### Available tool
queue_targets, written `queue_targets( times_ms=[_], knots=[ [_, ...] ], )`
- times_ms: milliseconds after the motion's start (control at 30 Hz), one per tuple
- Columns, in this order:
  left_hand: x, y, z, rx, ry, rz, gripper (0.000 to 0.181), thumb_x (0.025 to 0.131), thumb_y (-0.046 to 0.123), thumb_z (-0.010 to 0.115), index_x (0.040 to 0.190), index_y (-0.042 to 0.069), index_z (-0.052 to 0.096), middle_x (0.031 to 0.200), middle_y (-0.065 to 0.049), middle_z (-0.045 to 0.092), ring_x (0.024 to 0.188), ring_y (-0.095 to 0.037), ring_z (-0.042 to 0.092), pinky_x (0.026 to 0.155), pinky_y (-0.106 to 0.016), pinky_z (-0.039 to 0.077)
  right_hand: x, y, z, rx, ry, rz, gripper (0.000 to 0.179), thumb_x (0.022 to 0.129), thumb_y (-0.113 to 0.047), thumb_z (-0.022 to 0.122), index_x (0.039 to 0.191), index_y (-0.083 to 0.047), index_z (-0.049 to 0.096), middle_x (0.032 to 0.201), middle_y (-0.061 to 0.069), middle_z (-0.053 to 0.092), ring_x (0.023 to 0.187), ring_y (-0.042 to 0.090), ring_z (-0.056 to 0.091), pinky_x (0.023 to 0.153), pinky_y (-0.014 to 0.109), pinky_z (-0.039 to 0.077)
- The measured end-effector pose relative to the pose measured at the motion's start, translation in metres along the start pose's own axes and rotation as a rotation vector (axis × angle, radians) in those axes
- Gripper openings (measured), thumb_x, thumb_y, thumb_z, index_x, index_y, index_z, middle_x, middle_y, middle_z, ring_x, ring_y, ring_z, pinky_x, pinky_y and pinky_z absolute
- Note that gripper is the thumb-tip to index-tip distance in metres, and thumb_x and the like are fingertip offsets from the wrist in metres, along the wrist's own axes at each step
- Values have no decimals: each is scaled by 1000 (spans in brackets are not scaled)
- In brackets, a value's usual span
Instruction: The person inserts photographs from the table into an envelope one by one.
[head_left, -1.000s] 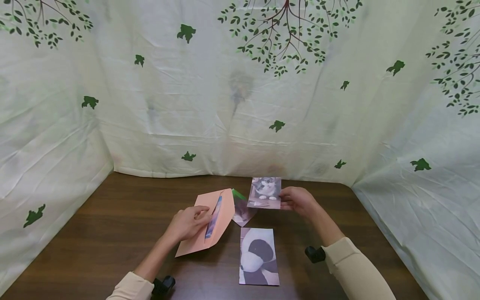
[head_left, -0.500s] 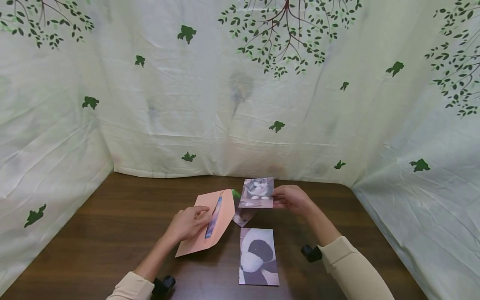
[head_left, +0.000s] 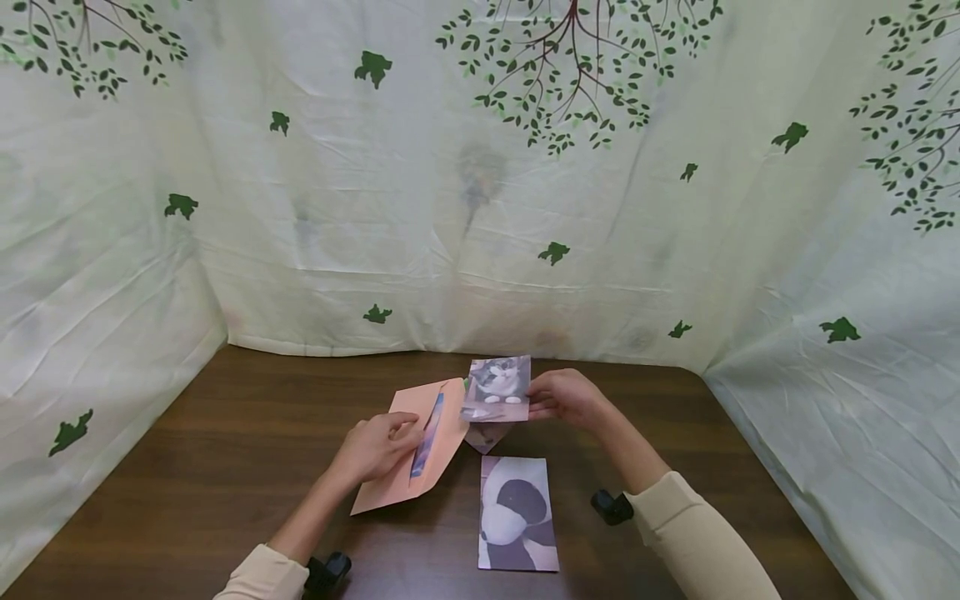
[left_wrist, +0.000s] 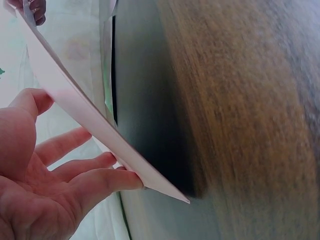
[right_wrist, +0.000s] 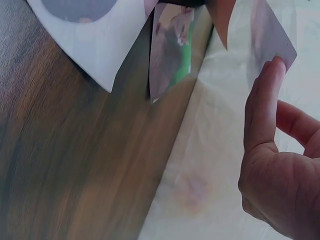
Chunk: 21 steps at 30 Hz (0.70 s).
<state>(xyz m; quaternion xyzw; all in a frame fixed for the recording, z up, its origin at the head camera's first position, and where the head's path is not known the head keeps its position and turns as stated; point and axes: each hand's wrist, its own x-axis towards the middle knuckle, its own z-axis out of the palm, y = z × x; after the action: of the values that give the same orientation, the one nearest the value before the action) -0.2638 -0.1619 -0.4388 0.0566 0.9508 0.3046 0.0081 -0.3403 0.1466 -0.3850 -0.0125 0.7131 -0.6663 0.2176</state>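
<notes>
My left hand (head_left: pixel 382 446) holds a peach-coloured envelope (head_left: pixel 382 498) tilted above the table. Its fingers lie at the slot in the envelope, where a strip of a bluish-purple picture (head_left: pixel 425 446) shows. With fingers and thumb at its right edge, my right hand (head_left: pixel 573 398) grips a photo card of a grey-and-white kitten (head_left: pixel 497 390), raised beside the envelope's right edge. Beneath that card, partly hidden, another picture card with a green corner (right_wrist: pixel 181 65) lies on the table. The left wrist view shows the envelope (left_wrist: pixel 90 110) nearly edge-on, fingertips against it.
A card with a panda-like plush picture (head_left: pixel 517 512) lies on the brown wooden table (head_left: pixel 247 433), in front of the hands. Behind the table hangs a pale curtain (head_left: pixel 337 250) with leaf prints. Black wrist devices (head_left: pixel 611 507) sit by both sleeves.
My right hand has moved left with the kitten card, which now stands close to the envelope and covers more of the card beneath. The left hand and envelope stay in place.
</notes>
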Motion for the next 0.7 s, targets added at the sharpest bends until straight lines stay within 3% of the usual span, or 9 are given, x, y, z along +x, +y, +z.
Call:
queue_targets(
  times_ms=[300, 700],
  knots=[
    [-1, 1, 0, -6, -8, -12, 46, 99, 40, 60, 134, 11, 67, 137, -22, 63, 126, -45, 58, 100, -58, 47, -1, 0, 14, -62, -44, 19, 16, 97, 0, 56, 105, 12, 61, 81, 8, 65, 66, 15, 70, 66, 29, 61],
    [0, 2, -1, 4, -20, -22, 45, 99, 40, 59, 134, 12, 67, 135, -22, 65, 123, -43, 60, 98, -57, 49, 2, 5, 26, -122, -118, 58, 20, 96, -1, 58, 110, 13, 63, 81, 8, 66, 67, 13, 69, 67, 27, 60]
  ],
)
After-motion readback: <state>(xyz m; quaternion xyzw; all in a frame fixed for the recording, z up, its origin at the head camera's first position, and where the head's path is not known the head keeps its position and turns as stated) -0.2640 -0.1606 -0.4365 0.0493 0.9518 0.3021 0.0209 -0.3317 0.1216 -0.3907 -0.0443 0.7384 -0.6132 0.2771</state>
